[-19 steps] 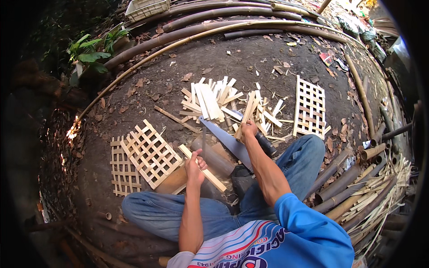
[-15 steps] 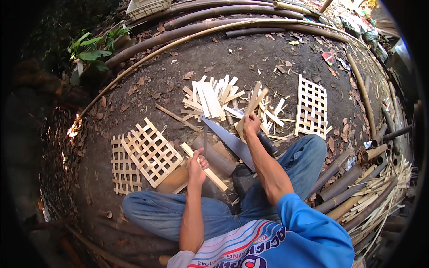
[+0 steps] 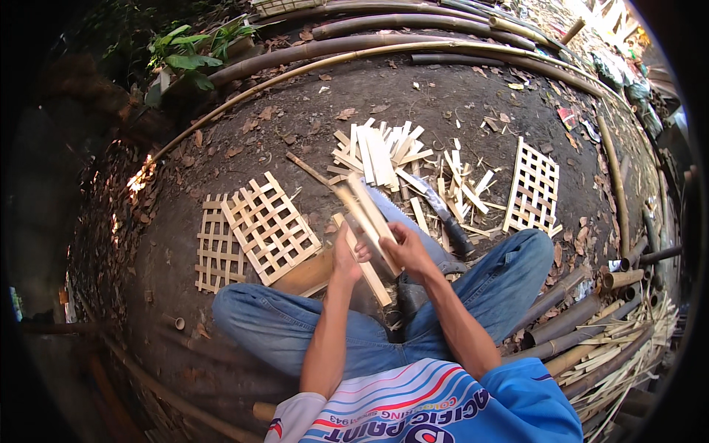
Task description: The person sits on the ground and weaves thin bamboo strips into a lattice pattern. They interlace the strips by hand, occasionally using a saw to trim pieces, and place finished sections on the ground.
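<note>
Head view: left hand (image 3: 347, 257), grip closed around a pale slat (image 3: 374, 280), and right hand (image 3: 408, 251), grip closed around blurred strips (image 3: 370, 205).

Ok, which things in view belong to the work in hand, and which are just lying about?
Likely belong:
- strips in left hand and right hand
- strip pile
- woven panels
- saw
- knife

Likely just lying about:
- dry leaves
- red scrap
- crate
</note>
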Available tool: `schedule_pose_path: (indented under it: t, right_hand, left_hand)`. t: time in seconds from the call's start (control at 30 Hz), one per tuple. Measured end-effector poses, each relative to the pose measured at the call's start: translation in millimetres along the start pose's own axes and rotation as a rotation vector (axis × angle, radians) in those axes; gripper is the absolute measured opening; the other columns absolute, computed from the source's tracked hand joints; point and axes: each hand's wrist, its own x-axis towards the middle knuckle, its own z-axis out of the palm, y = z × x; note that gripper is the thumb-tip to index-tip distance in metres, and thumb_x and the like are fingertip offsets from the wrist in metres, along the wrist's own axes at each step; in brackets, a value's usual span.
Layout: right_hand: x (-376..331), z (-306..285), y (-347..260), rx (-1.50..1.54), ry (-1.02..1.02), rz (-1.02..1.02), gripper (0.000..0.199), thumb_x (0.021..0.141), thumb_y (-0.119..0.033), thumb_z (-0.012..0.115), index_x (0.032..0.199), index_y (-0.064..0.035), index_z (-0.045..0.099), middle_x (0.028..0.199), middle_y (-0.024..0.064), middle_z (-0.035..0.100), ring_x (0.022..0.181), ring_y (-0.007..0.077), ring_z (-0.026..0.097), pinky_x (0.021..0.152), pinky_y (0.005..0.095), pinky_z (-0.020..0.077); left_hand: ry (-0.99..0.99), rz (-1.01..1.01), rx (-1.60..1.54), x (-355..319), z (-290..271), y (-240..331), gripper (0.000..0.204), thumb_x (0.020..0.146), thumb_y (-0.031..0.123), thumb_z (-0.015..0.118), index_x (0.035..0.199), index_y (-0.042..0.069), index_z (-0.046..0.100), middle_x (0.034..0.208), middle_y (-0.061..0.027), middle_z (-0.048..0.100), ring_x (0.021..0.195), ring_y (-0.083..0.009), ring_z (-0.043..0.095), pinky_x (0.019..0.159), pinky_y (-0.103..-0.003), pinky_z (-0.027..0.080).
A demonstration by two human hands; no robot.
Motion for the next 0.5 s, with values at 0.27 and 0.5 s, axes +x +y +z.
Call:
schedule_pose_path:
  t: [0.27, 0.5]
  right_hand:
    - [-22, 17, 8, 0.056, -0.010, 0.088, 0.025, 0.093, -0.006, 0.056, 0.116, 0.0039, 0.053, 0.101, 0.0117, 0.063, 0.078, 0.0141, 0.066, 0.064, 0.0288, 0.0579]
    - [-34, 24, 33, -0.202, 0.161, -0.065, 0.026, 0.087, -0.008, 0.058, 0.110, 0.0038, 0.058, 0.094, 0.0115, 0.067, 0.074, 0.0122, 0.065, 0.060, 0.0261, 0.0553]
  left_hand:
    - [-0.042, 0.082, 0.081, -12, 16, -3, 0.046, 0.101, 0.050, 0.037, 0.092, 0.010, 0.055, 0.060, 0.0052, 0.038, 0.048, -0.0048, 0.040, 0.037, -0.018, 0.027]
    - [0.040, 0.204, 0.175, -4, 4, -7, 0.045, 0.100, 0.052, 0.038, 0.103, 0.010, 0.056, 0.078, -0.0015, 0.059, 0.058, -0.0088, 0.055, 0.037, -0.020, 0.030]
